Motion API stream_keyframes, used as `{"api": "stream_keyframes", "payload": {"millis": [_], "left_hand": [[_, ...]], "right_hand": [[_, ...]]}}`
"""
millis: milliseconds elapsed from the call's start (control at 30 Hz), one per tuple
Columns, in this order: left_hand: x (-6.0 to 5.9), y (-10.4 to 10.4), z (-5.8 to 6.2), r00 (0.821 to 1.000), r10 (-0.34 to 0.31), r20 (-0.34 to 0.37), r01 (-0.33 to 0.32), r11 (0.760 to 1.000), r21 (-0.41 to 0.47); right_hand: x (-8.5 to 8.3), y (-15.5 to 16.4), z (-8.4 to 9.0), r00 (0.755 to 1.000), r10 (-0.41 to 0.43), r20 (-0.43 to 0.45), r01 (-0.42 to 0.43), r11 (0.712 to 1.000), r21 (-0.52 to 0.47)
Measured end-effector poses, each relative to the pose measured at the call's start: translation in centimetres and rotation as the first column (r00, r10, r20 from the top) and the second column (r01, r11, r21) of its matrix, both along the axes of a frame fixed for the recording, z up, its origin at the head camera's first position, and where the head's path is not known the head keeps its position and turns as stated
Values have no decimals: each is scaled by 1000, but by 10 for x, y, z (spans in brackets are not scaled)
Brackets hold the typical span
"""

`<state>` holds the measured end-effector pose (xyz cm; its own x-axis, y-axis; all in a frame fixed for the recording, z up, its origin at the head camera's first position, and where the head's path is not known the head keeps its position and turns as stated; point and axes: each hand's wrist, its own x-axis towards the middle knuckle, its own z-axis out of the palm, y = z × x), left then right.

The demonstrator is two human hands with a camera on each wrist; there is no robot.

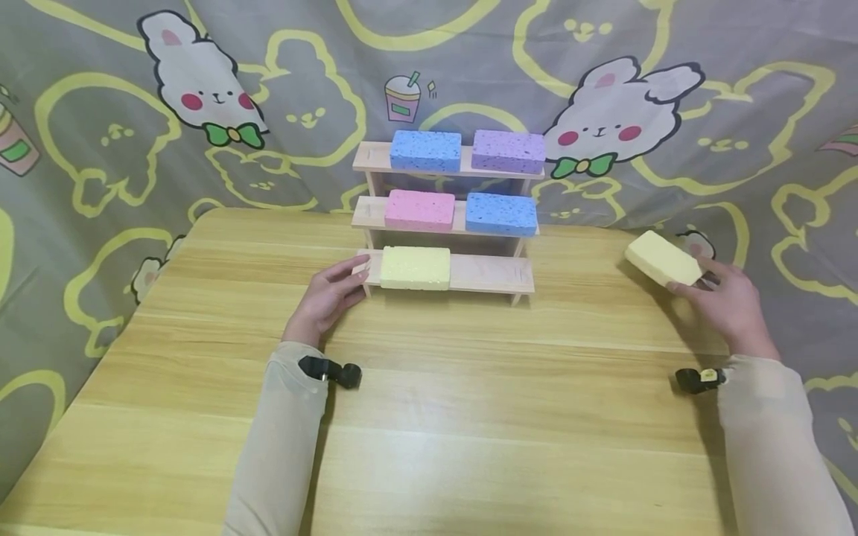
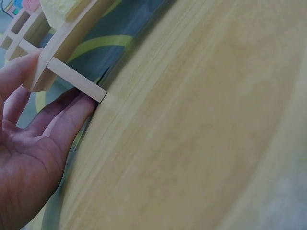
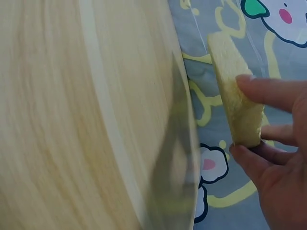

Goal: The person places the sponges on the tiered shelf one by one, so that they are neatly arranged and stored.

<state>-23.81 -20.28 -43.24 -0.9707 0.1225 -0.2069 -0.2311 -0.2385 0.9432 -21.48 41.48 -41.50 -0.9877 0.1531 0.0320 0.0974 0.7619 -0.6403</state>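
Note:
My right hand (image 1: 727, 301) pinches a yellow sponge (image 1: 662, 258) by its near end, held tilted at the table's far right. In the right wrist view the thumb presses one face of the sponge (image 3: 235, 96) and fingers support its lower end. With my left hand (image 1: 328, 298) I grip the left end of the bottom step of a small three-step wooden rack (image 1: 489, 274). The left wrist view has fingertips at the rack's leg (image 2: 79, 82). Another yellow sponge (image 1: 415, 268) lies on that bottom step, toward its left.
On the middle step sit a pink sponge (image 1: 420, 210) and a blue sponge (image 1: 501, 214). The top step carries another blue sponge (image 1: 425, 151) and a purple sponge (image 1: 508, 151). A patterned grey curtain (image 1: 462, 45) hangs behind the wooden table (image 1: 503, 402).

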Motion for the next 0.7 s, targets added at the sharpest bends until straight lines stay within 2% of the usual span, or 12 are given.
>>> {"api": "stream_keyframes", "payload": {"millis": [200, 367, 700], "left_hand": [[0, 0, 1, 1000, 1, 6, -1, 1000, 0], [1, 0, 2, 1000, -7, 0, 7, 1000, -7], [1, -1, 1, 1000, -9, 4, 9, 1000, 6]], "right_hand": [[6, -2, 0, 1000, 16, 8, -16, 999, -33], [11, -4, 0, 999, 46, -22, -47, 997, -58], [19, -8, -1, 993, 112, -32, -115, 983, -146]]}}
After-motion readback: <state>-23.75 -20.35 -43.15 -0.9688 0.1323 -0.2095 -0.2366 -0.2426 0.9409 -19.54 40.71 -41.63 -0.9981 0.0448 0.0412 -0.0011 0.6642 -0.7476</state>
